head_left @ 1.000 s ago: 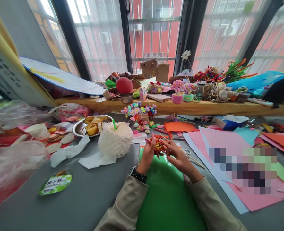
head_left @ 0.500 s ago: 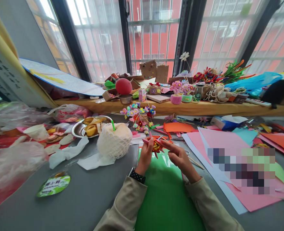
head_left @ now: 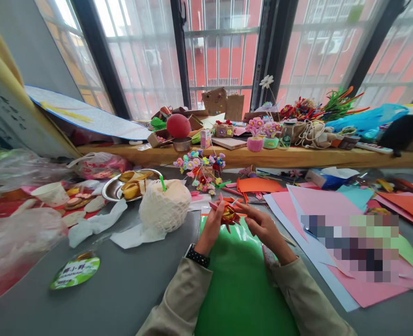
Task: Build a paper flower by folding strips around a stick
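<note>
My left hand (head_left: 210, 229) pinches a small folded-paper flower (head_left: 230, 216) by its left side. The flower is red and gold with pointed petals, and pink tips stick out past my fingers. At its right edge is my right hand (head_left: 264, 227), with the index finger stretched toward the petals and the other fingers bent beneath. The fingertips seem to touch the flower, though contact is hard to make out. Below both hands lies a glossy green sheet (head_left: 243, 284) on the grey table.
Left of the hands stands a net-wrapped coconut (head_left: 164, 207) with a green straw, beside a metal bowl (head_left: 108, 189) of peels. Pink paper sheets (head_left: 370, 291) lie to the right. Beyond the hands are small colourful flowers (head_left: 201, 163) and orange paper (head_left: 260, 185).
My right hand has shifted slightly right and down, its fingers now more bent. The flower has turned a little, showing more of its gold centre. My left hand still holds it.
</note>
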Available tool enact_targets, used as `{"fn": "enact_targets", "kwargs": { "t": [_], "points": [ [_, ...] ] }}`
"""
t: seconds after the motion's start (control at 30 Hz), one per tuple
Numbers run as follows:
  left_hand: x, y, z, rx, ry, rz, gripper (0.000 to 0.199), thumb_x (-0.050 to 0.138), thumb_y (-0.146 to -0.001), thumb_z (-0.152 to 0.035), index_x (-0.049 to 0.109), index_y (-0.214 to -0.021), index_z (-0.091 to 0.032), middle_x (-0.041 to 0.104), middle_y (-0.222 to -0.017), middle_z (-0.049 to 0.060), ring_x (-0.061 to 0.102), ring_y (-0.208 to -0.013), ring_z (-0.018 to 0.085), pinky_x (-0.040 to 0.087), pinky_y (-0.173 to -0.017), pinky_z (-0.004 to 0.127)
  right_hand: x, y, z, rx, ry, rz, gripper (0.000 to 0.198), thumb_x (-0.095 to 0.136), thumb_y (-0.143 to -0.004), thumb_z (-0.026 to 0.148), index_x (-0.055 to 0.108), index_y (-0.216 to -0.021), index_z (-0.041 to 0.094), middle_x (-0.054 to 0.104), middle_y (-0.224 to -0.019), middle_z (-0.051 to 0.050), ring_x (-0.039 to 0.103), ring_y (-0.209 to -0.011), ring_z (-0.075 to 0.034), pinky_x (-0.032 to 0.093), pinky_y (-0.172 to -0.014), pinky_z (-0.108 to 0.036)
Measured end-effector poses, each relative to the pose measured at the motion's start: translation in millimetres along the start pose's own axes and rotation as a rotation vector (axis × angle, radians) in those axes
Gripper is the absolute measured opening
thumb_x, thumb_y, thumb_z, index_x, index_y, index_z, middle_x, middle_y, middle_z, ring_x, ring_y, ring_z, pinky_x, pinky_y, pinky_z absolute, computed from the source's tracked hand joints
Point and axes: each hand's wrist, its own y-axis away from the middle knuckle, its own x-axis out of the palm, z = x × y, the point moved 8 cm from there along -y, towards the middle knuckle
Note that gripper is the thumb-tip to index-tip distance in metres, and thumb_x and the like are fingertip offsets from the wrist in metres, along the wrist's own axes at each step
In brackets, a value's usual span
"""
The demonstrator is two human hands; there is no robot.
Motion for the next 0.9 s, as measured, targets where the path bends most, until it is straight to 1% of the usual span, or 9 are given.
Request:
{"fn": "enact_targets", "kwargs": {
  "t": [0.1,0.17,0.37,0.43,0.53,0.6,0.77,0.83,0.9],
  "points": [
    [2,0,1,0.003,0.002,0.009,0.04,0.046,-0.068,-0.053,0.044,-0.084,-0.016,0.06,-0.067,0.002,0.06,-0.055,0.015,0.043,-0.042,0.021,4,0,-4,0.019,0.058,0.013,0.048,0.035,-0.067,0.014,0.054,-0.111,0.015,0.052,-0.048,0.004,0.031,-0.038,-0.007,0.029,-0.04,-0.018],
    [2,0,2,0.013,-0.005,0.001,0.04,0.046,-0.067,-0.053,0.043,-0.083,-0.016,0.058,-0.065,0.0,0.06,-0.055,0.015,0.042,-0.041,0.021,6,0,-5,-0.001,0.082,0.015,0.051,0.035,-0.064,0.012,0.055,-0.111,0.015,0.041,-0.042,0.006,0.028,-0.039,-0.006,0.025,-0.04,-0.018],
    [-3,-2,4,-0.005,0.014,-0.032,0.039,0.05,-0.066,-0.049,0.045,-0.085,-0.016,0.061,-0.07,0.002,0.061,-0.059,0.015,0.043,-0.045,0.021,11,-1,-9,0.021,0.043,0.029,0.049,0.035,-0.063,0.011,0.057,-0.108,0.016,0.039,-0.043,0.006,0.028,-0.038,-0.006,0.024,-0.039,-0.018],
    [-4,-2,7,-0.06,0.028,-0.009,0.04,0.047,-0.069,-0.05,0.049,-0.085,-0.014,0.062,-0.069,0.004,0.061,-0.058,0.016,0.044,-0.047,0.022,9,-2,-10,0.05,-0.026,0.008,0.045,0.036,-0.068,0.014,0.056,-0.108,0.016,0.045,-0.047,0.005,0.031,-0.038,-0.006,0.028,-0.039,-0.018],
    [2,1,11,-0.156,0.074,0.085,0.042,0.043,-0.072,-0.049,0.054,-0.085,-0.011,0.063,-0.068,0.007,0.061,-0.059,0.016,0.047,-0.053,0.025,3,-4,-12,0.071,-0.11,-0.037,0.038,0.039,-0.073,0.022,0.055,-0.108,0.016,0.06,-0.07,-0.001,0.038,-0.042,-0.006,0.034,-0.041,-0.019],
    [4,3,13,-0.208,0.108,0.121,0.04,0.044,-0.074,-0.047,0.055,-0.087,-0.011,0.063,-0.072,0.007,0.061,-0.059,0.015,0.048,-0.056,0.026,-5,-5,-16,0.084,-0.09,-0.087,0.036,0.041,-0.075,0.027,0.055,-0.106,0.016,0.062,-0.079,-0.004,0.04,-0.045,-0.007,0.036,-0.043,-0.02],
    [5,3,9,-0.199,0.144,0.117,0.03,0.05,-0.074,-0.036,0.056,-0.09,-0.012,0.061,-0.083,0.005,0.059,-0.068,0.011,0.048,-0.063,0.021,-30,-5,-19,0.07,0.065,-0.244,0.037,0.049,-0.074,0.035,0.055,-0.105,0.016,0.06,-0.078,-0.003,0.038,-0.045,-0.007,0.034,-0.043,-0.02],
    [7,3,13,-0.227,0.139,0.138,0.029,0.053,-0.073,-0.035,0.055,-0.089,-0.012,0.061,-0.082,0.006,0.058,-0.069,0.011,0.048,-0.061,0.021,-28,-6,-16,0.037,0.088,-0.202,0.035,0.051,-0.074,0.035,0.056,-0.103,0.017,0.061,-0.08,-0.003,0.04,-0.046,-0.007,0.035,-0.045,-0.02],
    [8,2,17,-0.257,0.123,0.15,0.03,0.055,-0.07,-0.036,0.055,-0.087,-0.011,0.061,-0.081,0.007,0.059,-0.066,0.012,0.048,-0.057,0.021,-22,-7,-12,0.007,0.113,-0.133,0.027,0.052,-0.074,0.035,0.062,-0.091,0.017,0.063,-0.078,-0.003,0.047,-0.052,-0.01,0.038,-0.049,-0.021]
  ]
}}
